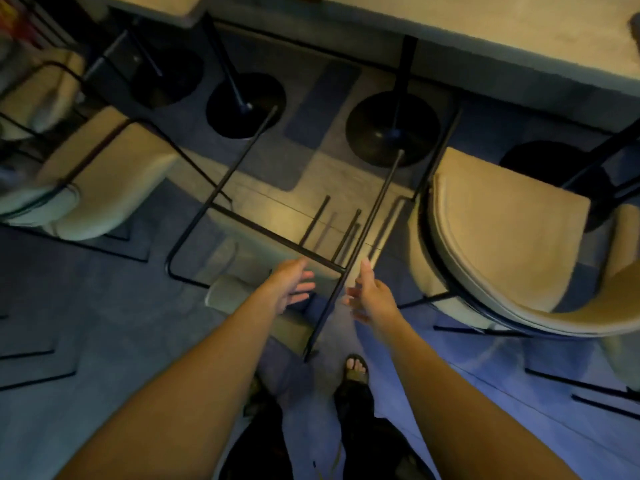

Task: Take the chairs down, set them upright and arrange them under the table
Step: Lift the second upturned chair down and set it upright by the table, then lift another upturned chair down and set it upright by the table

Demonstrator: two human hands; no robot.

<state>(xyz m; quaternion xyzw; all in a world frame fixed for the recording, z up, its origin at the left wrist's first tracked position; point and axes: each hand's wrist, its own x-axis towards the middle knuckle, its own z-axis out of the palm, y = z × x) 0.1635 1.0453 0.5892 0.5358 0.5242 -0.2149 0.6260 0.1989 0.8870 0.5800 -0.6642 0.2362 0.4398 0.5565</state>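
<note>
Both hands, left (pixel 289 284) and right (pixel 369 296), hung released beside the overturned chair (pixel 277 233); gripping its frame firmly would right it best

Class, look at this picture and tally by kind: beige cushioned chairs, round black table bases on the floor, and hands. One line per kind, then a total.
Beige cushioned chairs: 4 (upright at left, another behind it, upright at right, overturned in the middle)
Round black table bases: 4
Hands: 2, left hand, right hand
Total: 10
</note>
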